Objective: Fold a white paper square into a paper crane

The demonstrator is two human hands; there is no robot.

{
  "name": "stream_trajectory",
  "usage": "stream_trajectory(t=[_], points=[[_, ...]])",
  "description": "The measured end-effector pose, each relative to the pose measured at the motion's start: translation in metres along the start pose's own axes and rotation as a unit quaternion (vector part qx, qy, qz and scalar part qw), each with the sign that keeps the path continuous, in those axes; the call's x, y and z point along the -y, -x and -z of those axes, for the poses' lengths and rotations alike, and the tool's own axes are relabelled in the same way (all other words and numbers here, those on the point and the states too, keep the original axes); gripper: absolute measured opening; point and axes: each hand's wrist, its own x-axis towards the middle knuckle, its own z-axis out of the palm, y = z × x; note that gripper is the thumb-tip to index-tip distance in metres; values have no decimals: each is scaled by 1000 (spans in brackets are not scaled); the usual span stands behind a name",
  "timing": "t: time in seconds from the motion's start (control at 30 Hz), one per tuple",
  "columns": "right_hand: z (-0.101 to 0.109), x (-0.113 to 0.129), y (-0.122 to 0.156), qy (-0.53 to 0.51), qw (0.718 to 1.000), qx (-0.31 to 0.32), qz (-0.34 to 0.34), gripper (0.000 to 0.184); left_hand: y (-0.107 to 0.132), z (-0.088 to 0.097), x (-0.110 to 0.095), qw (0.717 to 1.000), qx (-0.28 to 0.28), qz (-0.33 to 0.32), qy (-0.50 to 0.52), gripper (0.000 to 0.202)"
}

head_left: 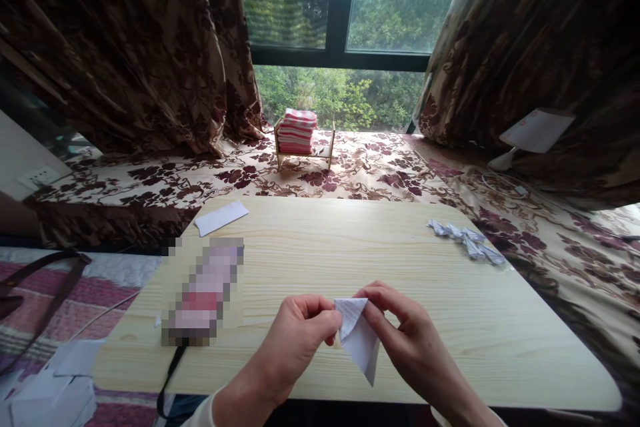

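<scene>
1. While white papers (55,387) lie piled at the far left, beside the wooden table (400,253), they sit apart from the hands.
2. On the table's left side, a blurred-out oblong item (205,293) and, beyond it, a flat white strip (221,218) leave the middle free for turning the work.
3. The person's left hand (295,340) pinches the folded paper (361,341) at its upper left corner; this grip would serve best as a steady anchor, light enough not to dent the sheet.
4. That paper is between both hands, over the table's near part, its flap across the top and a point towards the person. Edges should be matched before any crease is pressed; firm wood beneath would help sharpen it.
5. The right hand (407,330) pinches the upper right corner; even pressure should prevent skewing.
6. Farther right, folded white pieces (466,240) lie in a crooked row.
</scene>
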Motion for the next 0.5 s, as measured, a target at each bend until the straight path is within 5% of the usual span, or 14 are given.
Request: stream_trajectory(t=[0.2,0.5], points=[[11,-7,0,1,998,-30,-60,28,-1,0,5,999,-33,3,-15,23],[5,0,-3,-16,997,38,-59,22,0,-4,9,997,-33,-9,-65,21]])
